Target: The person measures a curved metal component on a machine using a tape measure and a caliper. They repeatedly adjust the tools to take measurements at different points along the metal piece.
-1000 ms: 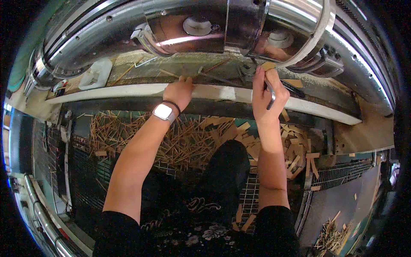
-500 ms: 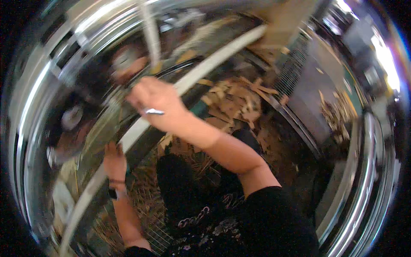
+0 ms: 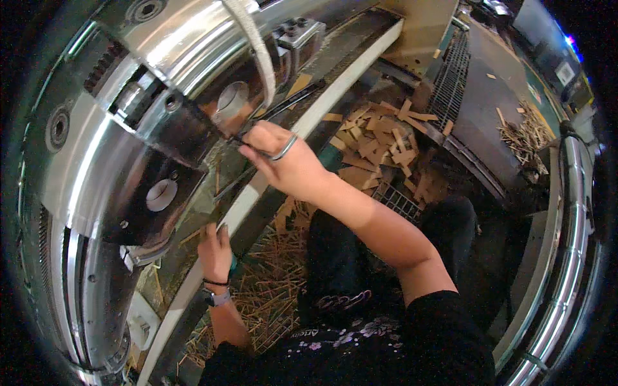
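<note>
Low in view, black shirt (image 3: 351, 357): pale script, smaller lettering and blossom shapes printed across the front.
Left wrist: a wristwatch (image 3: 217, 297) on a pale strap, with a dark band just beside it, nearer the hand.
Left hand (image 3: 215, 256): grip loosely spread, fingers slightly apart and resting on the pale rail (image 3: 351, 78).
Right hand (image 3: 281, 157): grip closed, thumb and curled fingers pinching the bent metal key (image 3: 284, 150) beside the machine.
Bent metal key: slim, smooth and silvery, its curved end lying across the right hand; the other end goes toward the dark edge of the metal cylinder (image 3: 87, 164), and I cannot tell whether it is seated there.
Metal cylinder: shiny and broad, with recessed round bolts and a clamp block (image 3: 301, 38).
White plastic container (image 3: 143, 320): beside the rail, low on the left.
Beneath the rail: flat cardboard pieces (image 3: 373, 145) heaped near thin brown strips (image 3: 261, 276).
Far right: another pile of strips (image 3: 524, 132), near a chrome pipe (image 3: 563, 244).
</note>
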A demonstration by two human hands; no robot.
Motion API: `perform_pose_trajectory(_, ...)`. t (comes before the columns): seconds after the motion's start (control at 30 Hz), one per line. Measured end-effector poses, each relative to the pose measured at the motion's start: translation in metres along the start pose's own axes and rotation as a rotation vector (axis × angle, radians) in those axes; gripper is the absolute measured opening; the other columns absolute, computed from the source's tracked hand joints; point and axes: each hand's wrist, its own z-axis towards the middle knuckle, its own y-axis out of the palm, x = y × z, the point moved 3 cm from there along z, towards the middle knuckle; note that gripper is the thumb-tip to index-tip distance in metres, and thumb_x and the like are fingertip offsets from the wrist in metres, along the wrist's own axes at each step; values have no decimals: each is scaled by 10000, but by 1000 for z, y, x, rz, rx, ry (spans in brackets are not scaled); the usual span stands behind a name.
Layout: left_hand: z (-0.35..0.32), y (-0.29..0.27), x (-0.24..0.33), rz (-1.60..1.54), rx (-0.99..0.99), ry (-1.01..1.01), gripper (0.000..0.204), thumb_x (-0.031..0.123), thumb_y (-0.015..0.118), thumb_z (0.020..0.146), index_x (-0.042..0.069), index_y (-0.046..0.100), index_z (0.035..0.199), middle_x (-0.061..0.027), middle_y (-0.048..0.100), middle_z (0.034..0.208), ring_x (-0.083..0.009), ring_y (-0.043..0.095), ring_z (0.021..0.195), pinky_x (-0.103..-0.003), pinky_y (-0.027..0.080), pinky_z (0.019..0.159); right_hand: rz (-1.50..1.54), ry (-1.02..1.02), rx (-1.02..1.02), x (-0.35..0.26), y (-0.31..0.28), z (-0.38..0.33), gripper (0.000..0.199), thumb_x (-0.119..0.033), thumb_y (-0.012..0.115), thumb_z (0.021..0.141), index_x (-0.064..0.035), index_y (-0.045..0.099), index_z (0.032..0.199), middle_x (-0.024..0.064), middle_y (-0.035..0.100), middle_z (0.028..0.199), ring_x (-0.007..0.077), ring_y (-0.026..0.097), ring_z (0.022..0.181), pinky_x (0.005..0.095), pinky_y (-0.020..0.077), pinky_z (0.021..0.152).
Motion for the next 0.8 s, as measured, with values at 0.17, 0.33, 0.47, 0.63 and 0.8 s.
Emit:
perform_pose_trajectory(0.17,-3,8,-8,63,19,-2,357,298,459,912,-6,482,1096,-235,527,1053,-380,567,796,-470,480,639,103,-43,-4,4,4,-2,184,16,601,752,-24,428,801,146,484,779,362,497,722,395,412,609)
perform_pose_trajectory(0.33,-7,5,1,58,63,-37,390,311,487,897,-13,504,1114,-270,519,1113,-406,561,909,-468,498,696,12,-80,-177,8,-2,-7,356,49,611,648,-36,511,979,144,488,900,358,519,793,403,450,661)
perform_pose_trajectory(0.47,-1,2,8,84,52,-107,378,256,527,873,-20,500,1130,-285,509,1132,-415,565,911,-472,497,702,8,-188,-141,15,-3,-2,372,26,567,571,-51,522,932,129,488,881,317,533,824,392,461,629)
perform_pose_trajectory(0.63,8,11,30,129,166,-178,361,211,522,866,-9,498,1150,-245,544,1101,-435,511,985,-476,441,831,21,-224,-184,26,-17,9,153,-87,556,648,-85,459,766,86,467,761,284,543,724,367,464,539)
perform_pose_trajectory(0.8,-1,20,21,199,14,-386,370,253,514,860,41,508,1163,-207,567,1060,-394,537,932,-464,436,783,532,-126,-646,38,16,1,268,-105,557,743,-48,491,997,190,548,879,370,595,727,434,484,644)
